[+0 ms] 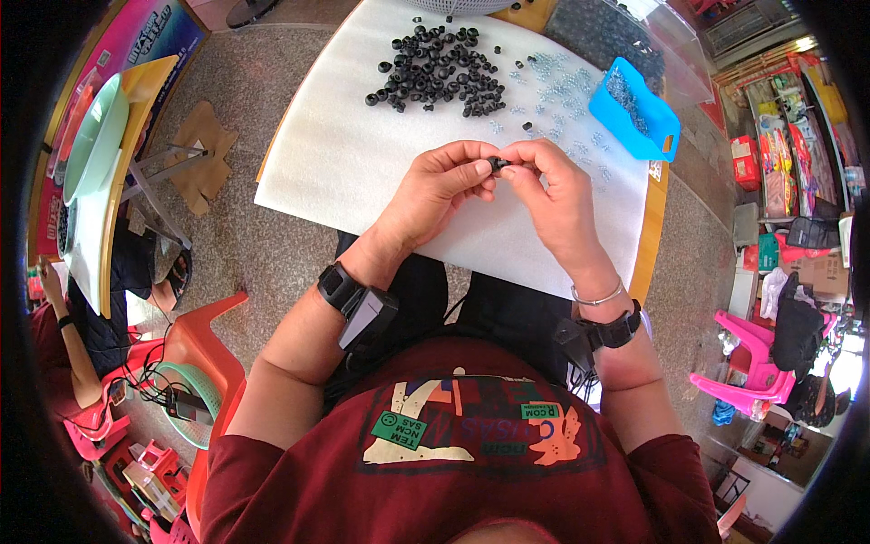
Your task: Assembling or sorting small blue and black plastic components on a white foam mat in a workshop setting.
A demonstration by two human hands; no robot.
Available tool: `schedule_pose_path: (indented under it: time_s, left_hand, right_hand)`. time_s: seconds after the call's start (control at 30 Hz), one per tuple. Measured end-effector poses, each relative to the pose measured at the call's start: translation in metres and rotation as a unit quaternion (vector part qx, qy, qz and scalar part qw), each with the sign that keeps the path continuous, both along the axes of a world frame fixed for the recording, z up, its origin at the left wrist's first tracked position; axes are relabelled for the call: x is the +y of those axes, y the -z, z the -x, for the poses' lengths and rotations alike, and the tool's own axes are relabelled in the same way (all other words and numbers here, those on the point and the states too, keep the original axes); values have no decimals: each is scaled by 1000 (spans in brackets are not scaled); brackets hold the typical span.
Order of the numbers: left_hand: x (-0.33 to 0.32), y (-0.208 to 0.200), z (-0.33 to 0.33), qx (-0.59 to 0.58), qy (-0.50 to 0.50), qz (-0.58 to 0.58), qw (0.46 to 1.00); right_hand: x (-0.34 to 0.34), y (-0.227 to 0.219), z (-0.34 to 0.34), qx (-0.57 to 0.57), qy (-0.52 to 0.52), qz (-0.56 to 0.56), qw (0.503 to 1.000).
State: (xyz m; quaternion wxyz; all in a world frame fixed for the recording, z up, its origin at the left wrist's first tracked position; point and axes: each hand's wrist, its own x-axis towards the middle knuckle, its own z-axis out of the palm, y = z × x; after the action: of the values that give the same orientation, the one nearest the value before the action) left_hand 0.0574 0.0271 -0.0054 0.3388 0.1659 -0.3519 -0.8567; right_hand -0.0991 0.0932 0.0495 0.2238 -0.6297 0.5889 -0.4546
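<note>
Over the near part of a white padded sheet [335,154], my two hands meet at the fingertips. Between thumb and fingers, my left hand [444,186] pinches a small black knob-like part [497,164]. My right hand [555,186] is closed at the right end of the same part; its fingertips hide whether a second small piece is there. Beyond my left hand lies a loose pile of similar black parts [439,72]. Small clear bluish pieces [562,86] are scattered to the right of the pile, beyond my right hand.
A blue plastic basket [666,140] with clear pieces stands at the table's right. Behind are a grey mesh basket [453,4] and a transparent bin [680,45]. An orange chair [204,331] is at left, near another person's arm [77,354]. Pink stools [752,363] stand right.
</note>
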Motion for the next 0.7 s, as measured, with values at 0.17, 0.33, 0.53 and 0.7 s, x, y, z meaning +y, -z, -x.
schedule_pose_path:
  time_s: [0.17, 0.33, 0.53, 0.7]
  left_hand:
    - [0, -2, 0, -4, -2, 1, 1000]
    - [1, -1, 2, -9, -3, 17, 1000]
    - [2, 4, 3, -11, -2, 49, 999]
    - [1, 4, 2, -40, 8, 63, 997]
  right_hand:
    - [1, 0, 1, -28, 12, -18, 999]
    - [1, 1, 4, 46, 11, 19, 999]
    - [-1, -4, 9, 188, -46, 79, 978]
    - [-2, -1, 11, 219, -60, 102, 968]
